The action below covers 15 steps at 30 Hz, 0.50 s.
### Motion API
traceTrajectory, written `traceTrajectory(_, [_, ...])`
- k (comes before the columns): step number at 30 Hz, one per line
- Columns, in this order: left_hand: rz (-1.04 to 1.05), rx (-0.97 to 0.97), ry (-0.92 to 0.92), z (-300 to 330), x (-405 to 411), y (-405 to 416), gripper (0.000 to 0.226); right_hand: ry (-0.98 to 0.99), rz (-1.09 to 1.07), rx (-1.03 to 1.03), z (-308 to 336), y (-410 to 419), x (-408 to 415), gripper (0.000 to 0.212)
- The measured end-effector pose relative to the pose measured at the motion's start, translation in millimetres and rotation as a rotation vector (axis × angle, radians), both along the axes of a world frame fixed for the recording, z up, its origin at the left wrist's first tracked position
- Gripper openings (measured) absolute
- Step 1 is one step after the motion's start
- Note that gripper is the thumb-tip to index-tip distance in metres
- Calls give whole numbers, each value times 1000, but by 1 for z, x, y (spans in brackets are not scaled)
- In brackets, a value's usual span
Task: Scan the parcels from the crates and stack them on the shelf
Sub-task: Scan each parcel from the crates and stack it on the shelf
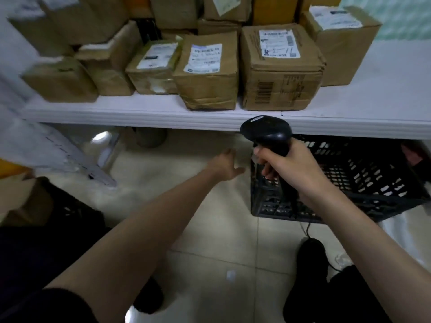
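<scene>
Right hand (283, 169) is gripping the scanner (265, 134), aimed at the shelf (140, 113) front edge. Left hand (225, 165) is reaching, fingers relaxed and empty, just left of the crate (373, 183). Parcels (207, 71) are sitting along the shelf; crate contents hidden.

Dim overall, with a cool, flat cast and soft shadows. Brightest along the white laminate shelf board (349, 106) and the pale glossy floor tiles (210, 264), where small specks of glare sit near the lower edge and under the shelf on the left. Deep shadow across the lower left corner, swallowing dark clothing. Heavy motion blur at the upper left, smearing the brown cardboard parcels (60, 78) there; printing on the white paper shipping labels (278, 43) mostly unreadable. Sharper toward the centre, on the black plastic handheld scanner (268, 131) and the black lattice plastic crate (363, 180). Wide-angle bending of straight lines toward the edges.
</scene>
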<state>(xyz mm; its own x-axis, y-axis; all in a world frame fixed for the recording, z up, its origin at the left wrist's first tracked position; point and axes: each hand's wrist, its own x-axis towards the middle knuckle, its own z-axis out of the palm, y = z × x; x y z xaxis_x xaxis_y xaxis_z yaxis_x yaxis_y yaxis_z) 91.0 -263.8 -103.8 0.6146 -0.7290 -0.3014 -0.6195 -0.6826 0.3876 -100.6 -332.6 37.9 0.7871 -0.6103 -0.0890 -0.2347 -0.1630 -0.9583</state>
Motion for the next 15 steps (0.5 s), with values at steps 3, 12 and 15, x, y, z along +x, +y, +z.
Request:
traceTrajectory(3, [80, 86, -90, 48, 11, 66, 87, -14, 77, 26, 10, 25, 15, 12])
traceTrajectory(12, [364, 126, -334, 148, 46, 254, 81, -1, 311, -174, 13, 105, 39, 15])
traceTrajectory(15, [464, 114, -338, 146, 44, 304, 74, 23, 369, -258, 4, 122, 49, 16])
